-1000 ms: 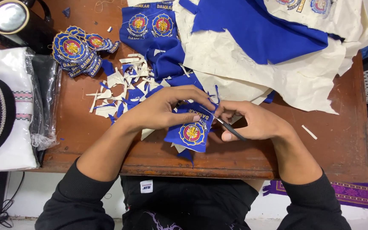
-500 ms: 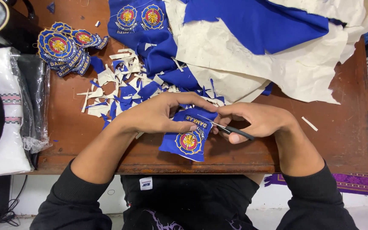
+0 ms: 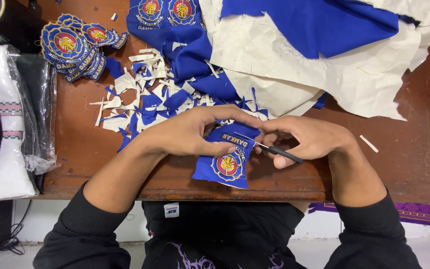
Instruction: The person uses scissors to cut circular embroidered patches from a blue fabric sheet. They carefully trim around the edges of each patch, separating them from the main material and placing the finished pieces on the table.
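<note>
My left hand [image 3: 195, 133] pinches the top edge of a blue embroidered patch [image 3: 226, 164] with a round red and yellow emblem, which hangs over the near edge of the brown wooden table [image 3: 399, 169]. My right hand [image 3: 307, 139] grips small black-handled scissors [image 3: 278, 152], their thin blades pointing left at the patch's upper right edge. Both hands meet just above the patch.
A pile of finished round patches [image 3: 73, 46] lies at the far left. Blue and cream fabric scraps [image 3: 145, 94] litter the middle. A large blue and cream cloth sheet [image 3: 324, 55] with more emblems covers the far right. White bagged items [image 3: 6, 124] sit left.
The patch has turned slightly in my left hand and now hangs lower over the table edge. The scissors stay at its upper right edge. The view has shifted a little.
</note>
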